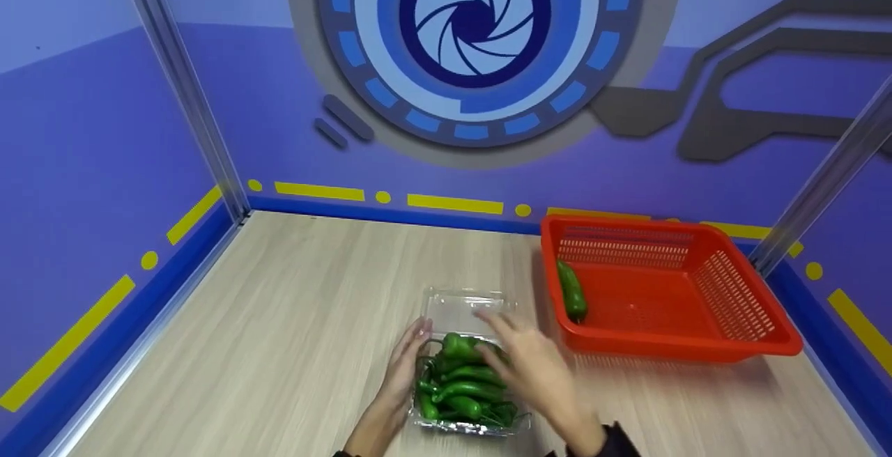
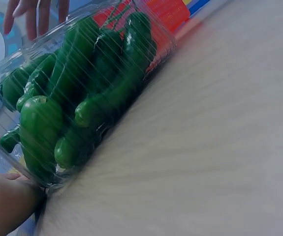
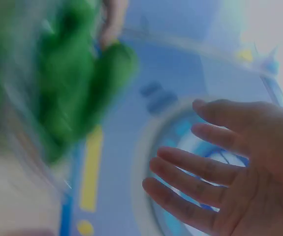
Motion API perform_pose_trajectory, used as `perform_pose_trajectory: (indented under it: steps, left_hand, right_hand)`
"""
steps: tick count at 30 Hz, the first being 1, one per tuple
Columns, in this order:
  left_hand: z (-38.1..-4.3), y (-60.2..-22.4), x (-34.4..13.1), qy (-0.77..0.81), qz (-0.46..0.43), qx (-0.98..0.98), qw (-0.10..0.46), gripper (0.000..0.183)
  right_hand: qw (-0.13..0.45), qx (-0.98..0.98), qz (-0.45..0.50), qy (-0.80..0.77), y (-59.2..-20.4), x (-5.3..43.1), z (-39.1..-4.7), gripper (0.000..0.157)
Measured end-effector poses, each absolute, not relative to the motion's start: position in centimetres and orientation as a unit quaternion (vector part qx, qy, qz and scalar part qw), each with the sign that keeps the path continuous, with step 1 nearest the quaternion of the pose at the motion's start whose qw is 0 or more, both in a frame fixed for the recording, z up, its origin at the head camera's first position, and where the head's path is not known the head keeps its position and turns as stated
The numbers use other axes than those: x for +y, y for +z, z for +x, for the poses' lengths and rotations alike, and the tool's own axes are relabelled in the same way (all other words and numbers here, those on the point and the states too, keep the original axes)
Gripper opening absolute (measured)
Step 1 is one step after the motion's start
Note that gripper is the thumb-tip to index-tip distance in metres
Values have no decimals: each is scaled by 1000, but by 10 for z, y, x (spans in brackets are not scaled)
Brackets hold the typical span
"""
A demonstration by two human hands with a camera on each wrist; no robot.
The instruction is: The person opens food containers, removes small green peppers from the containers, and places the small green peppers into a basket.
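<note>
A clear plastic clamshell box (image 1: 481, 430) full of green peppers (image 1: 470, 389) stands on the table, with its transparent lid (image 1: 456, 311) folded back toward the far wall. Along the box's left side lies my left hand (image 1: 401, 366), touching the wall with fingers fairly straight. Over the box's right edge hovers my right hand (image 1: 533, 366), fingers spread. The right wrist view shows that hand (image 3: 244, 172) holding nothing, beside the blurred peppers (image 3: 72, 83). Several peppers (image 2: 77, 64) press against the clear side in the left wrist view.
A red plastic basket (image 1: 676, 345) with slotted walls stands to the right of the box. One green pepper (image 1: 573, 293) leans inside its left wall. Blue printed panels (image 1: 446, 178) close off the table (image 1: 300, 318) at the back and sides.
</note>
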State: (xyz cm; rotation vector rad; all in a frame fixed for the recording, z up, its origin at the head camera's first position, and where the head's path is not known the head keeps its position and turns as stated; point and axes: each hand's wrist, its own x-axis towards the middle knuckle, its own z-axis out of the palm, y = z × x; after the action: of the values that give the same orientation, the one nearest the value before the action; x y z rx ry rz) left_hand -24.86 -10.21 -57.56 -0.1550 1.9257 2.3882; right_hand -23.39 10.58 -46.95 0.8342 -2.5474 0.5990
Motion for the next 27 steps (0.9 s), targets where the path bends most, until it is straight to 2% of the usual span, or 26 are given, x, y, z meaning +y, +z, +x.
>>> perform_pose_trajectory:
  steps: [5, 8, 10, 16, 27]
  left_hand:
    - [-249, -576, -101, 774, -57, 629, 35, 65]
    - [-249, -578, -100, 773, -61, 630, 36, 64]
    - [-249, -579, -99, 774, -60, 629, 36, 64]
    - [-249, -577, -100, 768, -59, 636, 48, 66]
    - [-250, -577, -102, 783, -29, 620, 37, 66]
  right_hand:
    - [128, -932, 308, 140, -497, 88, -228, 61]
    - [110, -938, 305, 125, -508, 84, -227, 56]
    - [110, -939, 302, 126, -511, 83, -227, 54]
    - [119, -938, 306, 110, -507, 86, -228, 64]
    - [103, -926, 348, 107, -492, 93, -227, 55]
